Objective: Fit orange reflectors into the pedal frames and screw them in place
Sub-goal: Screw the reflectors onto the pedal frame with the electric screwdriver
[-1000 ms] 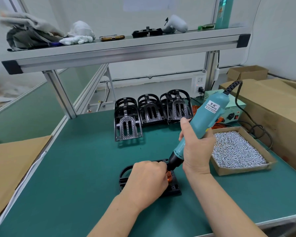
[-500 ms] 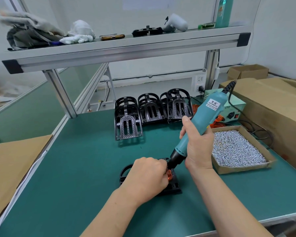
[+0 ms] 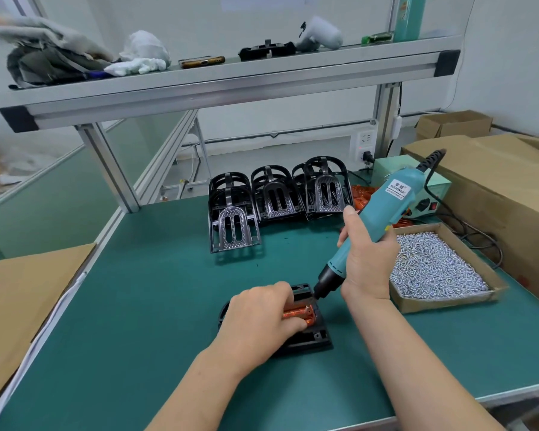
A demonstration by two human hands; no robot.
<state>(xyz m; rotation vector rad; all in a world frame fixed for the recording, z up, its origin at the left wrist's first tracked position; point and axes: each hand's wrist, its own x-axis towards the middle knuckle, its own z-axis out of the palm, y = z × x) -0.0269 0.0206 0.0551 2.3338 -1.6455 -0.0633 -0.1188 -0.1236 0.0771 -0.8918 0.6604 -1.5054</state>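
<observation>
Since a second ago the electric screwdriver (image 3: 383, 213) has drawn back slightly, and its tip now sits just beside the far edge of the pedal frame (image 3: 315, 340), which lies on the green surface (image 3: 137, 306) in front of the person. The left hand (image 3: 259, 321) curls its fingers around the orange reflector (image 3: 296, 314) seated in that frame, while the right hand (image 3: 367, 259) grips the driver's barrel. The step looks like screwing this reflector down; next the bit needs setting squarely on a screw, perhaps one from the screw tray (image 3: 448, 303), with the reflector held steady.
</observation>
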